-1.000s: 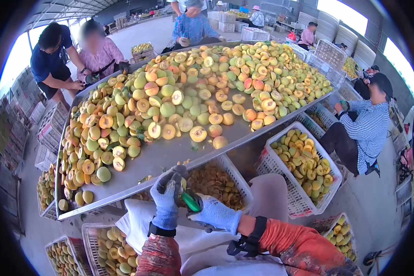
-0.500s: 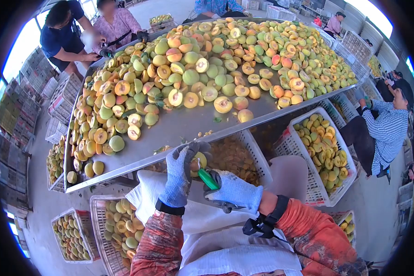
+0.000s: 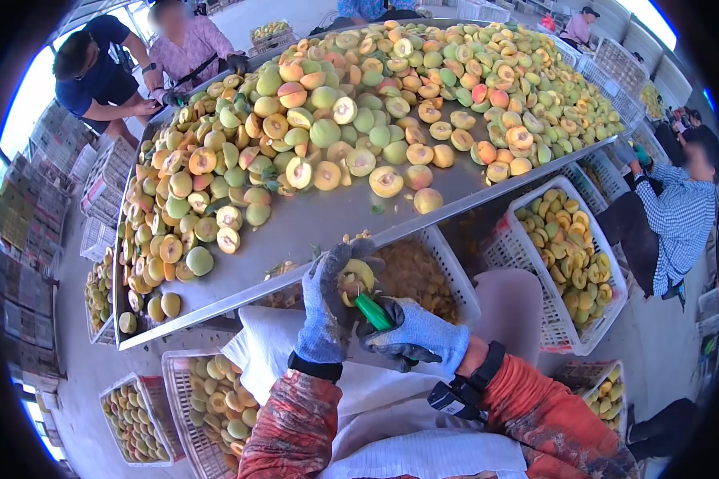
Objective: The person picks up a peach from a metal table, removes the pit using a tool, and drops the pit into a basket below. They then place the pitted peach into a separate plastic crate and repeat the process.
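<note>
My left hand point(image 3: 322, 307), in a blue glove with a dark grey palm, is closed around a cut yellow-green apricot point(image 3: 361, 274). My right hand point(image 3: 423, 329), gloved the same way, grips a green-handled tool point(image 3: 373, 311). The tool's tip points at the apricot's cut face; its working end is hidden there. Both hands are in front of the near edge of a metal table point(image 3: 327, 221). On that table lies a big heap of halved apricots point(image 3: 319, 132), yellow, green and blushed red.
Below the table edge, a white crate point(image 3: 452, 271) holds fruit pieces. A crate of apricot halves point(image 3: 567, 255) stands to the right, and another crate point(image 3: 180, 399) at lower left. Several people work around the table; a person in a checked shirt point(image 3: 679, 219) sits at right.
My hands have shifted slightly right in view with the apricot and tool. The left hand's hold has turned a little, showing more of the cut fruit.
</note>
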`<state>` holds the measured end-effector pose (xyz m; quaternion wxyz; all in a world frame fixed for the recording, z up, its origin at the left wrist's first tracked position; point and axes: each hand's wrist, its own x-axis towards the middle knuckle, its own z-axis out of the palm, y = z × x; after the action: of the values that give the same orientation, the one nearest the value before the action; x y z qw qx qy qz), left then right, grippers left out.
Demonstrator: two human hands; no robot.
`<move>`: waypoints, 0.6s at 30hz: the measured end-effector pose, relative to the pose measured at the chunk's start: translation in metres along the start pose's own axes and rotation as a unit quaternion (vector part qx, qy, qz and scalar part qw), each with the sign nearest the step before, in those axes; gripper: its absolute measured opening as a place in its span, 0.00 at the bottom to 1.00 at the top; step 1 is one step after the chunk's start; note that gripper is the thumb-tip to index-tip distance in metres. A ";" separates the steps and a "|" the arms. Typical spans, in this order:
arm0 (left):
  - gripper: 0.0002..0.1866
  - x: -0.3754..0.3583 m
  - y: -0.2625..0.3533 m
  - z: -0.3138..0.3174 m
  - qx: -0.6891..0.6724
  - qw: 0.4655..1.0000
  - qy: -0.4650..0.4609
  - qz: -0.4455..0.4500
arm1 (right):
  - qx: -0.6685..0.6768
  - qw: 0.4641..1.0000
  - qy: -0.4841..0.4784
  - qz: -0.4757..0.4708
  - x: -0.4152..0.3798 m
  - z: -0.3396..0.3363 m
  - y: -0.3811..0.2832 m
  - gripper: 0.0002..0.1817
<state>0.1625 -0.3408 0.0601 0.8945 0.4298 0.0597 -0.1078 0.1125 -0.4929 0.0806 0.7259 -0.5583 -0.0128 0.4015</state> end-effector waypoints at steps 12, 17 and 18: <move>0.25 0.020 -0.011 -0.018 -0.193 0.977 0.027 -0.088 | -0.420 0.780 0.370 -0.280 -0.018 -0.022 0.014 0.21; 0.25 0.019 -0.005 -0.020 -0.157 0.987 0.015 -0.042 | -0.598 0.705 0.374 -0.077 -0.014 -0.060 0.043 0.22; 0.25 0.011 -0.008 -0.021 -0.128 0.991 0.026 -0.036 | -0.594 0.710 0.373 -0.068 -0.016 -0.055 0.051 0.22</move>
<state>0.1711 -0.3306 0.0387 0.9357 0.3124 0.1115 -0.1200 0.0977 -0.5435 0.0249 0.2159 -0.9761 -0.0147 0.0195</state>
